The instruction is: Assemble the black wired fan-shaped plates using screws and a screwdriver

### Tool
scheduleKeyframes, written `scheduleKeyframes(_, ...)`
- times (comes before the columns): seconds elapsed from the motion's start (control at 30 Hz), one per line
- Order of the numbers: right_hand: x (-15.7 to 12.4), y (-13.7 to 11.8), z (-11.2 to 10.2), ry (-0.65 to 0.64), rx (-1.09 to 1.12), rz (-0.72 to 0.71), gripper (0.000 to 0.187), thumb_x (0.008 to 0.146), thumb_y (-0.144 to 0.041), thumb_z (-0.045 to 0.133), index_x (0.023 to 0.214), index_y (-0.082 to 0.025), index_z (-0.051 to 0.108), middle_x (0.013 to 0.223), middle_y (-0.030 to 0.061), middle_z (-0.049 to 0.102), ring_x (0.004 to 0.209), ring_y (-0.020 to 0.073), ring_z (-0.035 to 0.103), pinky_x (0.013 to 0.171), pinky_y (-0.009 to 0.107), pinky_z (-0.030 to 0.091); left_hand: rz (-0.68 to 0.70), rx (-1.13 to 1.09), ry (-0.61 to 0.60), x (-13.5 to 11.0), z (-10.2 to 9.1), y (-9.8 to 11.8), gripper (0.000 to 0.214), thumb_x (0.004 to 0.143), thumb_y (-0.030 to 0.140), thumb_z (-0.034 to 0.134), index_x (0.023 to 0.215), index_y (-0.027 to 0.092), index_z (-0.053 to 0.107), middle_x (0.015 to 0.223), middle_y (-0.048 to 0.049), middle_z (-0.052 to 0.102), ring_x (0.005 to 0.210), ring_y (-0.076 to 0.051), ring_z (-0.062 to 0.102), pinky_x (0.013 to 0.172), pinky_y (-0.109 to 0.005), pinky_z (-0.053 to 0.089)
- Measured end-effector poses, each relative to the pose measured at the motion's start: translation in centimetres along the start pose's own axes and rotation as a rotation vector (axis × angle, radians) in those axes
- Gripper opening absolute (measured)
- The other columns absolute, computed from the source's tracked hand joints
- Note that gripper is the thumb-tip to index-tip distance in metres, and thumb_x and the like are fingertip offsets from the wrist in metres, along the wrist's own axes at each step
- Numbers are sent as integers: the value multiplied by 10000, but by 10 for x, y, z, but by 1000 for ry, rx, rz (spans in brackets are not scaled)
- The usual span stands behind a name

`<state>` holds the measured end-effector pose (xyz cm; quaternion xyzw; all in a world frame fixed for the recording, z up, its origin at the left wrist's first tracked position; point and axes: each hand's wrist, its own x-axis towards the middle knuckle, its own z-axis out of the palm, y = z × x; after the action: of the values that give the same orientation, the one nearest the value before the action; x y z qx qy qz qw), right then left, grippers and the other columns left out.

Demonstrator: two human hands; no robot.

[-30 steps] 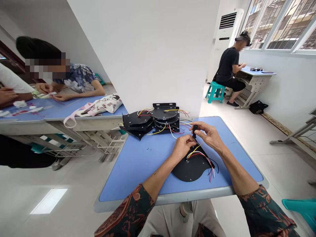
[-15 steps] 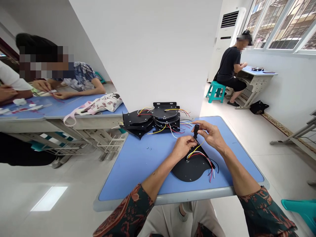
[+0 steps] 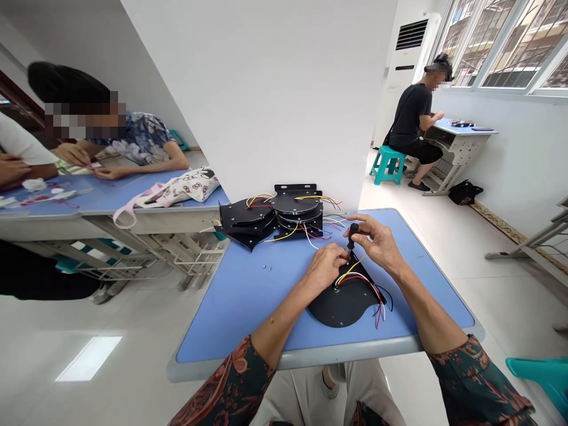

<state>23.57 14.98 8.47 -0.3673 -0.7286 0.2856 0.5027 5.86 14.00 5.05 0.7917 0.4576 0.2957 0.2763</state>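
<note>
A black round plate (image 3: 344,299) with red, yellow, white and black wires lies on the blue desk (image 3: 248,302) in front of me. My right hand (image 3: 377,244) is closed on the black handle of a small screwdriver (image 3: 352,233), held upright with its tip at the plate's far corner. My left hand (image 3: 327,266) is pinched beside the tip, fingers together on something too small to make out.
A stack of similar black plates with wires (image 3: 275,218) sits at the desk's far edge. A few small screws (image 3: 267,268) lie loose on the desk. Other people work at a desk on the left (image 3: 89,198) and by the window (image 3: 461,133). A teal stool (image 3: 539,376) stands at my right.
The screwdriver and my right hand have shifted slightly; both hands stay at the plate's far corner. Otherwise nothing has moved.
</note>
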Motion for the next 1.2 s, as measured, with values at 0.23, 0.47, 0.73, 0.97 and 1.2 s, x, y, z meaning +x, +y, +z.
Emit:
scheduleKeyframes(0.23,0,-2,2,46,-60,-59,217,878,-347,724,1047,-211,706,901,36,729,814,185,673,805,351,571,-4,206,-32,1,6,0,85,887,123,657,866,182,713,949,-57,680,947,-221,653,893,-332,528)
scheduleKeyframes(0.47,-3,-2,-1,214,25,-120,283,913,-436,698,1106,-229,694,937,41,704,813,185,664,779,357,579,67,229,-21,1,9,2,58,927,144,623,909,166,673,985,-77,684,954,-225,649,901,-345,528)
scheduleKeyframes(0.73,4,13,-4,385,252,-56,310,845,-414,759,1073,-223,670,873,28,680,756,183,662,697,357,587,-85,238,174,-25,-44,-12,97,902,126,628,857,185,690,934,-61,713,885,-201,656,863,-320,510)
scheduleKeyframes(0.97,5,20,-1,339,261,-57,300,845,-374,756,1088,-212,687,880,24,686,779,173,653,697,337,558,-282,529,249,-98,-102,-66,130,905,144,603,861,179,720,929,-84,708,949,-253,648,896,-374,502)
scheduleKeyframes(1.2,7,24,-3,354,279,-49,310,833,-380,761,1076,-202,688,841,14,684,753,167,650,686,335,551,-276,462,307,-117,-89,-83,136,902,154,587,913,183,720,952,-75,703,971,-240,661,920,-366,519)
